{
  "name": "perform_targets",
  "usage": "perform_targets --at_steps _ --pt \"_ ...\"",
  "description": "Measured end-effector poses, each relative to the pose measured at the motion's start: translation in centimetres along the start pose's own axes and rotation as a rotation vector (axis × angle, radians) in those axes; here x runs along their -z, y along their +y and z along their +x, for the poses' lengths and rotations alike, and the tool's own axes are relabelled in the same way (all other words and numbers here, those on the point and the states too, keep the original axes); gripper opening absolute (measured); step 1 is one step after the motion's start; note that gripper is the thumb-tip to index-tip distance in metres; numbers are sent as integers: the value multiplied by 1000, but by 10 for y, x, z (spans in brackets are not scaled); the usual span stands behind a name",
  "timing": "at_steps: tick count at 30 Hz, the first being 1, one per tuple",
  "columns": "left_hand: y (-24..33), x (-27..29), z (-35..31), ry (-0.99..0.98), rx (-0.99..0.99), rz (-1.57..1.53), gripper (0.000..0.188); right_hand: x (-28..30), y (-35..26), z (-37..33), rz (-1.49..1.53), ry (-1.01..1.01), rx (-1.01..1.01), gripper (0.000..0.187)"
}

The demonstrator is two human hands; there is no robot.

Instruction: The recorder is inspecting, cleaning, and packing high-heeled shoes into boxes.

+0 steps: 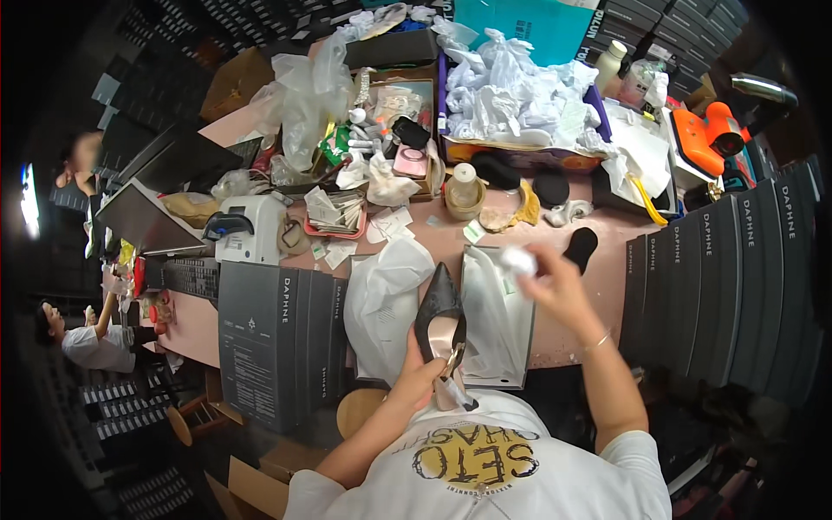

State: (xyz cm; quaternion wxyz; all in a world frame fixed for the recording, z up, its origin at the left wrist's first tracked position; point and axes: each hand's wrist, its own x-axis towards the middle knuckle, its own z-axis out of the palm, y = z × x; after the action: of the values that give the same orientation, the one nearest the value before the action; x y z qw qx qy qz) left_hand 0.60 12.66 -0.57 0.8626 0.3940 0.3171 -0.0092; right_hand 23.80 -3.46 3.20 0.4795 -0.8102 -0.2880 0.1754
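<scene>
My left hand point(418, 380) is closed round the heel end of a black pointed-toe shoe point(443, 297), whose toe points away from me. The shoe has a pale insole and something gold-coloured near the heel. My right hand point(556, 282), raised to the right of the shoe, pinches a small white wad point(518, 260) that looks like crumpled paper. Beneath the shoe lies an open shoebox, with white tissue paper point(388, 299) over its left part. More white tissue point(494, 299) lies in its right part.
Dark shoeboxes stand in rows at left point(251, 347) and right point(763, 277). A purple-edged box holds crumpled white paper point(520, 91). Behind are a label printer point(250, 230), a red tray of slips point(335, 214) and an orange tape dispenser point(706, 139). Another person point(95, 342) is far left.
</scene>
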Motion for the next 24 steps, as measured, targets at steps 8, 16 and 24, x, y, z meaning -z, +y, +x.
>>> perform_targets --at_steps 8,16,24 --pt "0 -37 -11 -13 25 -127 79 -87 -40 -57 -240 -89 98 25" --pt "-4 -19 -19 -29 53 -92 63 -99 -33 -76 -541 -78 325 13" --pt "13 -4 -22 6 20 -88 65 -90 -32 -57 218 -18 -92 55"
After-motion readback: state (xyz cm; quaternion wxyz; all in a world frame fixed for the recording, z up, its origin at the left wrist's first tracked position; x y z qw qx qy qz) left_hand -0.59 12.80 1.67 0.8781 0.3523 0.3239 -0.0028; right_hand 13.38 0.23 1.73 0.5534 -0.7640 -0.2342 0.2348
